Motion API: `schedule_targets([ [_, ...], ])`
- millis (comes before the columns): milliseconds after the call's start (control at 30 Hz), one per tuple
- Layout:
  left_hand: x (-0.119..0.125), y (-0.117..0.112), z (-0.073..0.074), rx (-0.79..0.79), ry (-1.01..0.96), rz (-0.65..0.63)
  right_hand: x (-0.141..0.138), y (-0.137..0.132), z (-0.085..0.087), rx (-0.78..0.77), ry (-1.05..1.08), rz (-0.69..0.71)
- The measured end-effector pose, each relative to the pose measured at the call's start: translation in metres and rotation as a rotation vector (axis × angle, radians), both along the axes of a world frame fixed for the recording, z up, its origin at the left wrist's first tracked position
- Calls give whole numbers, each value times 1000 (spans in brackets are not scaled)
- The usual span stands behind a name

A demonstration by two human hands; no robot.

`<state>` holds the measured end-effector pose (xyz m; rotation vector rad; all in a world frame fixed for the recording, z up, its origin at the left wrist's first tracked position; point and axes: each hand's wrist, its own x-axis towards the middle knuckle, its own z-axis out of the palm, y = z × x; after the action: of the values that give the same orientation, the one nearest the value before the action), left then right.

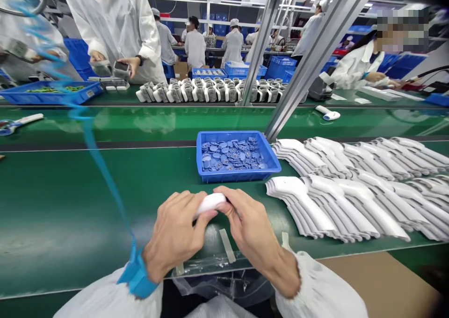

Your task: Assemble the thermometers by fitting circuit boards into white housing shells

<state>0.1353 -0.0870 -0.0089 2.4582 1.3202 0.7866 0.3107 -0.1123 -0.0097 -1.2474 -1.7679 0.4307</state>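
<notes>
White plastic part (210, 203) gripped between both hands.
Left hand (173, 231) and right hand (249, 220) close on its ends; it appears light, stiff, smooth, best held there.

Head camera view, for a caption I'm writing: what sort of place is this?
Probably a factory assembly line for small electronics: a long green conveyor belt, a blue plastic tray of small round blue parts, stacked white plastic pistol-shaped housings, and workers in white coats.

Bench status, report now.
Left hand and right hand holding white plastic part. Blue coiled cord runs from left wrist across green conveyor belt.
</notes>
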Motion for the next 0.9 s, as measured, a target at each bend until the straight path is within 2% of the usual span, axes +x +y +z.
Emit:
schedule_targets([
  [100, 5, -3, -7, 148, 104, -40, 5, -14, -9, -22, -4, -88],
  [200, 4, -9, -9, 140, 40, -78, 17, -28, -6, -127, -73, -31],
  [267, 3, -11, -10, 79, -116, 31, 21, -33, -3, -145, -153, 9],
  [333, 5, -10, -14, 12, -255, 203, 17, -37, -5, -146, -223, 34],
  [400, 10, -4, -19, 21, -288, 324, 6, -38, -11, -123, -278, 17],
  [500, 17, 10, -23, 112, -242, 364, -13, -41, -21, -72, -317, -61],
  [567, 16, 14, -20, 49, -204, 324, -18, -42, -23, -104, -253, -94],
  [633, 11, 11, -16, -79, -190, 255, -15, -40, -20, -288, -81, -131],
  [667, 7, 6, -14, -127, -215, 210, -11, -38, -18, -445, 47, -160],
  [733, 1, -5, -15, -156, -348, 143, -3, -34, -14, -847, 370, -204],
  [767, -1, -11, -17, -148, -455, 153, 0, -32, -13, -1048, 525, -193],
  [833, -1, -17, -23, -146, -674, 295, 3, -30, -13, -1319, 699, -85],
  [867, 1, -17, -26, -160, -743, 399, 2, -31, -14, -1336, 683, -12],
  [900, 4, -14, -29, -176, -768, 494, -2, -33, -15, -1258, 600, 50],
])
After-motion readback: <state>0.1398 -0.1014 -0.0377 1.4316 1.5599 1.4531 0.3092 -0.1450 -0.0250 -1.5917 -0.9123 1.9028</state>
